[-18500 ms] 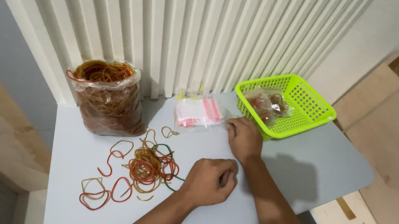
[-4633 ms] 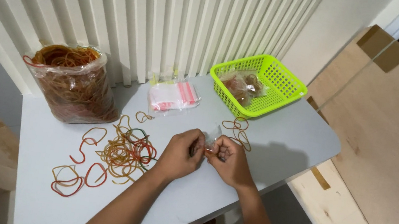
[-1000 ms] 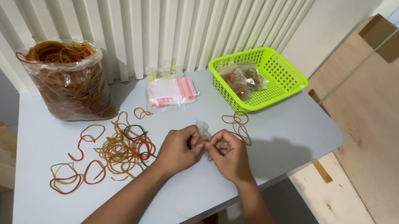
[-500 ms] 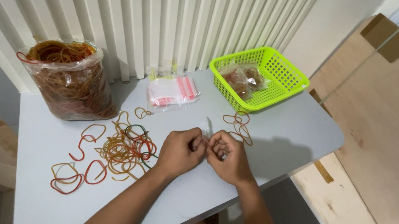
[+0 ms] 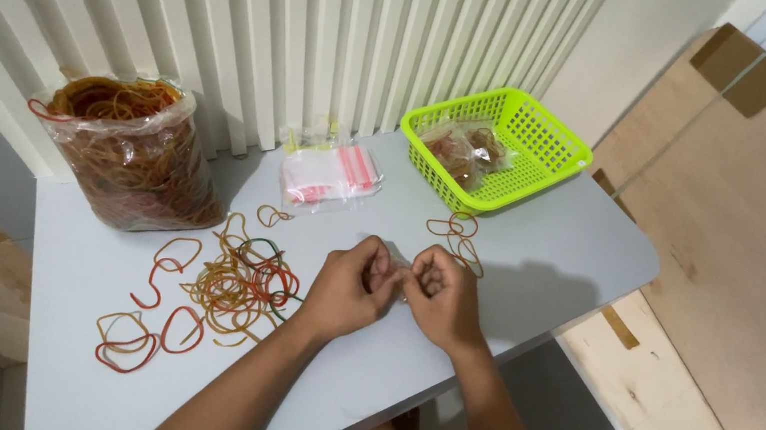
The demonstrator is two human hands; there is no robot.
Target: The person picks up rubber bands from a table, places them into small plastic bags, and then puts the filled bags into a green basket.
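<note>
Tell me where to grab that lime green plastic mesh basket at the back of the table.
Probably best to take the lime green plastic mesh basket by its near right rim, coming from the front right. That rim is bare and faces open grey table; small filled clear bags sit inside toward the left, and the white slatted wall crowds the back.

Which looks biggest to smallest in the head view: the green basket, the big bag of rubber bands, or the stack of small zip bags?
1. Bag of rubber bands and green basket: about alike, so no firm order between them.
2. Stack of small zip bags: clearly smallest.
</note>
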